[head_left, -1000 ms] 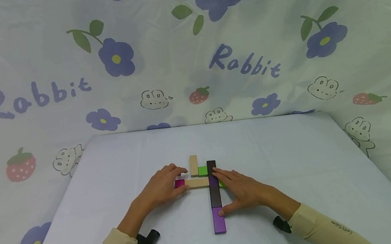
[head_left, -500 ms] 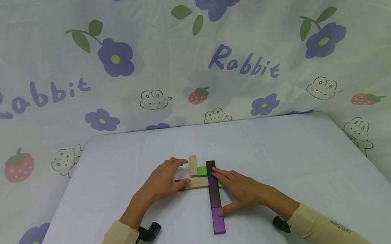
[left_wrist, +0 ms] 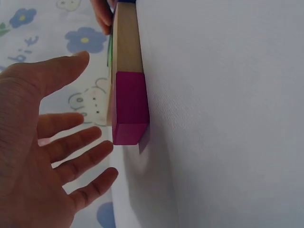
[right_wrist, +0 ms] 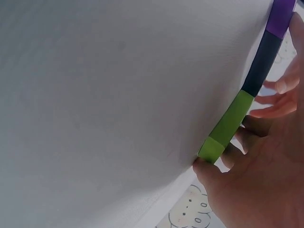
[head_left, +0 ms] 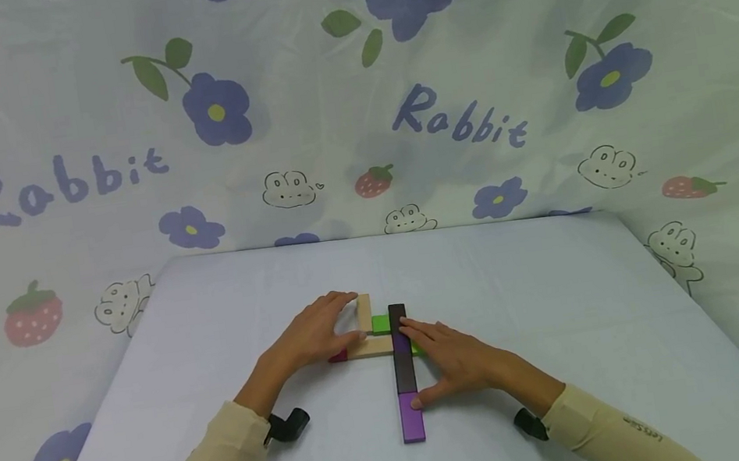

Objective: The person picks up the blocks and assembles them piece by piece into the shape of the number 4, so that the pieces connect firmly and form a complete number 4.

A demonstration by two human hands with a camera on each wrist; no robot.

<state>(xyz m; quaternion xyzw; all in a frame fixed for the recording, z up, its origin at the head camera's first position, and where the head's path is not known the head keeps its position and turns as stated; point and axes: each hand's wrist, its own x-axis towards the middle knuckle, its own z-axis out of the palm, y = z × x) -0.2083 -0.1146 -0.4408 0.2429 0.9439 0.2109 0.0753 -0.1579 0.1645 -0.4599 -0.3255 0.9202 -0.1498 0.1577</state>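
Observation:
My left hand (head_left: 313,331) reaches over the table with its fingers spread. Its index fingertip and thumb tip lie close to the two ends of a plain wooden block (head_left: 364,311); whether they touch it I cannot tell. Below the thumb lies a magenta block (left_wrist: 131,102), end to end with another plain wooden block (head_left: 372,347). My right hand (head_left: 462,359) rests along the right side of a row of dark blocks (head_left: 406,375) and a purple block (head_left: 412,417), thumb at the purple one. In the right wrist view its fingers are beside a lime green block (right_wrist: 230,121).
A small bright green block (head_left: 380,325) sits between the far wooden block and the dark row. White cloth covers the table (head_left: 532,278). Behind hangs a patterned curtain (head_left: 316,104). Each wrist carries a black camera mount (head_left: 290,425).
My left hand has shifted right and away from me, from around the magenta block to the far wooden block. The right hand and the blocks stay in place.

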